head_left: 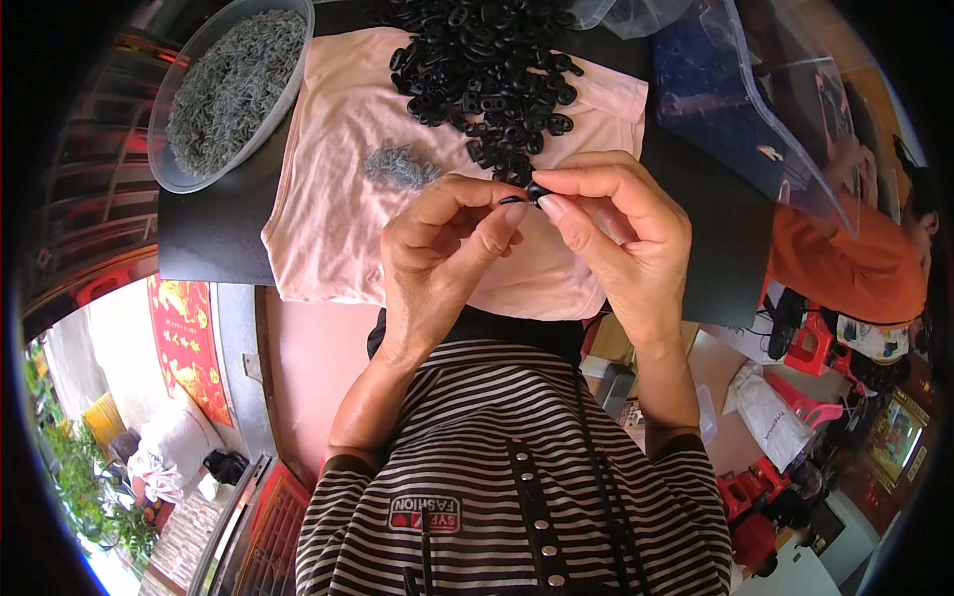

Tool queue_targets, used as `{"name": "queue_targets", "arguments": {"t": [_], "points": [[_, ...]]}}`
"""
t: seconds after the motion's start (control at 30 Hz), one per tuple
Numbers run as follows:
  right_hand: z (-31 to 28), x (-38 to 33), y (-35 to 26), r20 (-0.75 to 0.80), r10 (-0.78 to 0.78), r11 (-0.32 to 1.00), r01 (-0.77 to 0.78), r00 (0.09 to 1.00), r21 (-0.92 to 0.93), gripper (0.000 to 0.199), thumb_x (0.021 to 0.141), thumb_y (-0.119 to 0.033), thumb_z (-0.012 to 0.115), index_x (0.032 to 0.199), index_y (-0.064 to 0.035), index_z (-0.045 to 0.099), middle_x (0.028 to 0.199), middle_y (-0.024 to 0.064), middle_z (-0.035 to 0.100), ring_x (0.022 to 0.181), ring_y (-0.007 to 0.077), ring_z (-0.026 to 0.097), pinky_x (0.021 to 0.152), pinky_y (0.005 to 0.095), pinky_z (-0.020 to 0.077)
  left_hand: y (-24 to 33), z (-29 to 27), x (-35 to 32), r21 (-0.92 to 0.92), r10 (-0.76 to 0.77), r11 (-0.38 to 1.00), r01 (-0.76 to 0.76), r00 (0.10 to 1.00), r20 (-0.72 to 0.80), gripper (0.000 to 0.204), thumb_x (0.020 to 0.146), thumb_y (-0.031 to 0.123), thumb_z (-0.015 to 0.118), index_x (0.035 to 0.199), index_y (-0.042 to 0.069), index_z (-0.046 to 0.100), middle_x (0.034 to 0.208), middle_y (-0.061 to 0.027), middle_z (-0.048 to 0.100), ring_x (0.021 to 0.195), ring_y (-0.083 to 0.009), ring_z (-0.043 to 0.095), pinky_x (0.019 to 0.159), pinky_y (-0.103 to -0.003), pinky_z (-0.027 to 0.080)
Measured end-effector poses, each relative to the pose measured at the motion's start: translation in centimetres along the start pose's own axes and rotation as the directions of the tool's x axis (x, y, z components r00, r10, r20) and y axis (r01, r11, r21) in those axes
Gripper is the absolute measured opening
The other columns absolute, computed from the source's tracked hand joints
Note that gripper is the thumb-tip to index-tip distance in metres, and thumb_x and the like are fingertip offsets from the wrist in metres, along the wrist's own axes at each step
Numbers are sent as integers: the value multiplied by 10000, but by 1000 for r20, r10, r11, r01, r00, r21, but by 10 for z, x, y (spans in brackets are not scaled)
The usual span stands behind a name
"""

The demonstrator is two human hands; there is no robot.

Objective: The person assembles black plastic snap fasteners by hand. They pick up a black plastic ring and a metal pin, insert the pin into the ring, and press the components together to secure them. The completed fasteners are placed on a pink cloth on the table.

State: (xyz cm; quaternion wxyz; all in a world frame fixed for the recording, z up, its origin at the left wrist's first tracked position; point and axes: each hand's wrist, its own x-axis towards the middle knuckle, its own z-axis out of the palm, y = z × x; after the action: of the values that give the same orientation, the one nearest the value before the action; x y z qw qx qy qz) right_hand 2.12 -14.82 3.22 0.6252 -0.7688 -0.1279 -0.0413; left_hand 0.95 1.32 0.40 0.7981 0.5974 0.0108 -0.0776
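Note:
My left hand (437,243) and my right hand (631,228) meet over the near half of a pink cloth (333,223), fingertips almost touching. Between the left thumb and forefinger is a small black plastic piece (511,200), mostly covered. The right thumb and forefinger pinch a rounded black cord lock part (537,191); a tiny light bit shows below it, too small to make out. Just beyond my fingers starts a heap of black cord lock parts (482,94), many with two holes. Left of it lies a small tangle of grey metal springs (401,167).
A clear plastic tub (183,183) full of grey springs (237,94) stands at the far left of the black table (214,238). To the right is a transparent container (740,149) over something blue. Beyond the table's right edge sits a person in an orange sleeve (855,263).

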Motion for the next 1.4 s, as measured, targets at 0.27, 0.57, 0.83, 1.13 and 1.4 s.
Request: {"name": "queue_targets", "arguments": {"t": [0.27,0.57,0.83,1.13,1.4], "points": [[-4,-1,1,18,230,928,-224,973,298,199,813,87,599,1010,61,615,977,76,583,864,118,608,785,210,495,-3,-8,3,-154,-75,985,80,996,41,171,851,63,640,989,-36,620,870,-65,638,726,-93,590,638,-207,483],[-1,-1,0,41,140,955,-146,989,259,216,803,106,594,1015,67,610,1012,94,561,913,140,602,828,238,510,-1,-6,2,-82,-51,995,52,998,22,166,854,63,636,988,-35,623,877,-58,639,727,-83,588,641,-208,486],[0,-2,-1,54,189,941,-196,981,276,203,815,88,592,1016,64,611,1029,97,558,911,143,606,816,234,511,-4,-7,1,-107,-35,993,40,998,51,166,859,61,629,992,-38,621,876,-63,634,729,-90,589,635,-203,485],[2,-3,4,33,205,941,-206,978,269,194,853,20,597,1043,56,590,907,96,646,809,126,637,743,229,525,-1,-5,2,-131,-34,990,42,997,64,188,862,15,602,1032,-66,604,887,-102,641,733,-127,613,642,-228,508],[7,-5,-6,7,149,961,-146,989,233,183,857,18,592,1037,49,600,903,84,638,801,113,626,719,215,513,-2,-3,0,-166,-26,986,33,999,43,197,863,12,598,1042,-70,599,891,-111,648,734,-132,617,662,-227,513]]}}
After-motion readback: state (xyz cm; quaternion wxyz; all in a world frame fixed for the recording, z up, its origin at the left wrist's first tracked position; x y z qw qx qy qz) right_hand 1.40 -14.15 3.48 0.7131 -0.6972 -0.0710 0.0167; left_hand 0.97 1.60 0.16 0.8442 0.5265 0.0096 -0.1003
